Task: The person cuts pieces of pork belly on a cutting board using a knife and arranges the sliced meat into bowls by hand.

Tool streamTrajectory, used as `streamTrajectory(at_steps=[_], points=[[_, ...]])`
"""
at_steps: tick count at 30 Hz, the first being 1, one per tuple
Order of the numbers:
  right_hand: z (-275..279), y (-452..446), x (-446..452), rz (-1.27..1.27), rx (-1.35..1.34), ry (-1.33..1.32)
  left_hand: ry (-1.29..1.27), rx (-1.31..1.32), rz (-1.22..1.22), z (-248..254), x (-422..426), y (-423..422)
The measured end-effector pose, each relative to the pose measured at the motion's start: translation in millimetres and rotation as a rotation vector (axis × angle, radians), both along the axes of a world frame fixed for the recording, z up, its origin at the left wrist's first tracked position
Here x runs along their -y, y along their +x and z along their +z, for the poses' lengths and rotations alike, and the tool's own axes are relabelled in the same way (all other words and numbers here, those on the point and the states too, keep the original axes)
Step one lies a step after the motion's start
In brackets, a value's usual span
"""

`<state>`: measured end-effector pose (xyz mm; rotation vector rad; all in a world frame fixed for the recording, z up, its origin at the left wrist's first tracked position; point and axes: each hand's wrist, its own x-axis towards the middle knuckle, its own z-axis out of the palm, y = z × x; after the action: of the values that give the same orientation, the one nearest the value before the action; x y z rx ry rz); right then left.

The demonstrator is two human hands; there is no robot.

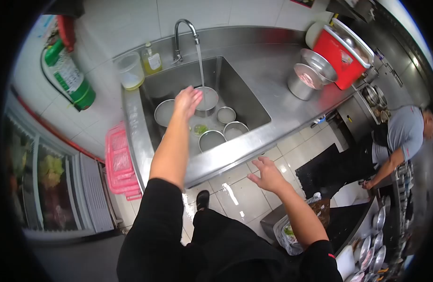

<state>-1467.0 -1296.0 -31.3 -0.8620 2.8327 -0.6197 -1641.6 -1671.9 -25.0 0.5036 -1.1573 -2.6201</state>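
My left hand (pixel 187 100) is over the sink (pixel 240 84), fingers stretched out beside the water stream (pixel 201 66) running from the faucet (pixel 183 28). It appears to hold nothing. Below it stands a large metal pot (pixel 207 99) full of cloudy water. Around that pot sit several round metal containers, among them one at the left (pixel 165 113), a small one (pixel 226 114) and two near the front (pixel 212 140) (pixel 236 130). Green scraps (pixel 200 129) lie on the sink floor. My right hand (pixel 269 176) hangs in the air in front of the counter edge, fingers apart, with nothing in it.
A plastic tub (pixel 130 70) and a bottle of yellow liquid (pixel 152 60) stand left of the faucet. Metal pots (pixel 303 87) and a red cooler (pixel 338 56) occupy the counter's right. Pink crates (pixel 118 157) are at left. A co-worker (pixel 404 131) stands at right; a lined bin (pixel 287 232) sits below.
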Motion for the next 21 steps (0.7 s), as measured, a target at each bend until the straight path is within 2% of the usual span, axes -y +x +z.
streamTrajectory(at_steps=[1,2,4,6,8,9,10,11,12,13,14,15,16,17,18,19,21], points=[[-2.8,-21.2,14.8,-0.009,-0.048,0.039,0.053,0.046,0.043,-5.6,5.5,-53.0],[6.9,-35.3,25.8,-0.069,0.086,-0.025,0.059,0.086,0.05,-5.7,12.0,-102.4],[-5.2,-52.3,23.1,-0.087,0.056,-0.055,0.033,0.11,0.023,2.4,13.9,-174.6],[-6.7,-72.4,22.0,-0.147,-0.002,-0.095,-0.032,0.086,-0.037,23.1,12.1,-221.1],[1.6,-64.7,9.8,-0.292,-0.061,-0.131,-0.051,0.214,0.126,2.7,34.8,-235.6],[-1.0,-60.6,-2.0,-0.397,0.01,-0.117,-0.067,0.276,0.194,-9.8,48.5,-243.6],[-3.5,-58.6,-11.8,-0.44,0.06,-0.091,-0.578,0.299,0.041,-28.0,80.5,-235.7],[-3.5,-49.7,-27.3,-0.521,0.097,-0.068,-1.488,0.509,-0.081,-48.1,112.7,-230.6],[-4.4,-40.7,-39.7,-0.553,0.095,-0.026,-2.022,0.591,0.009,-66.7,143.1,-225.8],[-7.8,-30.4,-50.2,-0.602,0.1,0.02,-1.952,0.523,0.031,-79.4,161.4,-244.6],[-18.4,-21.5,-67.4,-0.655,0.174,0.07,-1.522,0.361,0.04,-92.7,181.0,-266.4],[-25.7,-6.9,-80.9,-0.689,0.264,0.105,-0.784,0.133,0.091,-105.8,192.6,-291.3],[-21.6,8.7,-84.6,-0.737,0.417,0.22,-0.524,0.059,0.105,-114.1,201.9,-301.6],[-16.6,15.7,-93.6,-0.749,0.565,0.327,-0.863,0.101,0.074,-99.5,181.2,-292.4],[-19.8,29.9,-101.6,-0.753,0.59,0.344,-1.206,0.136,0.079,-82.1,175.4,-274.0],[-31.2,44.1,-107.9,-0.754,0.621,0.361,-1.29,0.132,-0.077,-85.9,182.7,-276.2],[-43.2,81.4,-117.3,-0.74,0.641,0.346,-1.53,0.166,-0.399,-53.7,147.8,-253.4]])
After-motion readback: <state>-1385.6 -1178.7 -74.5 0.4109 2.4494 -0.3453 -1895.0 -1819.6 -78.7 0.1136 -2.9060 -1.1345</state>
